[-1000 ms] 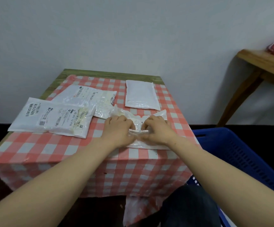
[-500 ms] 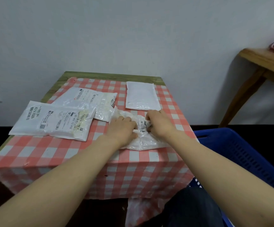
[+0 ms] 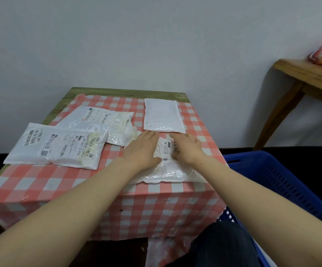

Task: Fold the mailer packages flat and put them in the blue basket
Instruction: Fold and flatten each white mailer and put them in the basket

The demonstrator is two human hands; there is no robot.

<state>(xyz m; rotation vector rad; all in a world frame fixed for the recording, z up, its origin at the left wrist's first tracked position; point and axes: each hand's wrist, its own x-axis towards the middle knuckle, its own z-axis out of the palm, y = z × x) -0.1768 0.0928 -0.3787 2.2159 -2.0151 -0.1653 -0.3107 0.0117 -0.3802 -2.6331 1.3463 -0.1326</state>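
A: Hands first. What are they doing in the head view?

B: The left hand point(image 3: 143, 149) and the right hand point(image 3: 185, 149) lie side by side on the crumpled mailer point(image 3: 168, 170), fingers straight, pressing it flat onto the counter point(image 3: 40, 182). Neither one grips anything.

A: Where does that mailer sit?

B: Near the counter's front right corner. Its near edge lies just short of the front edge, where the checked cloth point(image 3: 156, 212) drops over the side.

A: The other mailers?

B: A plain white mailer point(image 3: 163, 116) lies flat just beyond the fingertips, toward the far edge. Two labelled ones are on the left: the front labelled mailer point(image 3: 60, 145) reaches the counter's left edge, and the back labelled mailer point(image 3: 98, 120) lies partly under it and touches the crumpled one.

A: Open room?

B: A bare strip of cloth runs along the front left, between the labelled mailers and the front edge.

A: And the basket?

B: The blue basket point(image 3: 283, 180) stands lower, just right of the counter, its rim near the right forearm. A wooden side table point(image 3: 306, 78) stands well apart, far right.
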